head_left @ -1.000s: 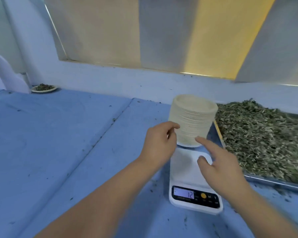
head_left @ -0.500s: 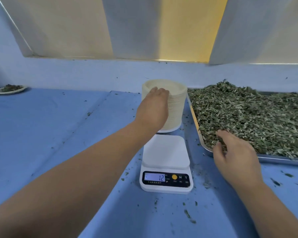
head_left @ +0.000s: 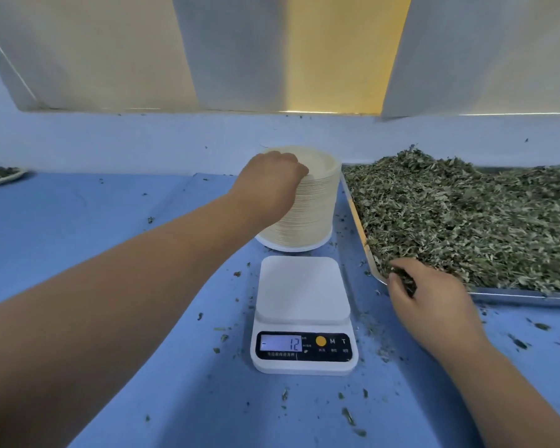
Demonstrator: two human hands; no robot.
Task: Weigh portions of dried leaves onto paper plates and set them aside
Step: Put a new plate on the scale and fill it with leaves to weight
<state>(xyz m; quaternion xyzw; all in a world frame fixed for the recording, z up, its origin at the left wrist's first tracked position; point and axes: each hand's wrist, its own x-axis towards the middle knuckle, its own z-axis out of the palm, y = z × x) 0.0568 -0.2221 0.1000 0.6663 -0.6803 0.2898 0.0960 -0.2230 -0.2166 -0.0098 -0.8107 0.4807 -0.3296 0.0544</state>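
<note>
Scale [head_left: 301, 291] bare betw. hands, reads −12. L hand [head_left: 272, 179] curled on plate stack [head_left: 307, 221] rim; peel just one. R hand [head_left: 434, 299] clutches leaves [head_left: 466, 221]; hold till plate's down.

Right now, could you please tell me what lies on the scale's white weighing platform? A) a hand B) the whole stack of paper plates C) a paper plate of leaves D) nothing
D: the scale has a bare platform; the stack of paper plates stands behind it, gripped at its top rim by the left hand, while the right hand pinches dried leaves in the tray.
</note>
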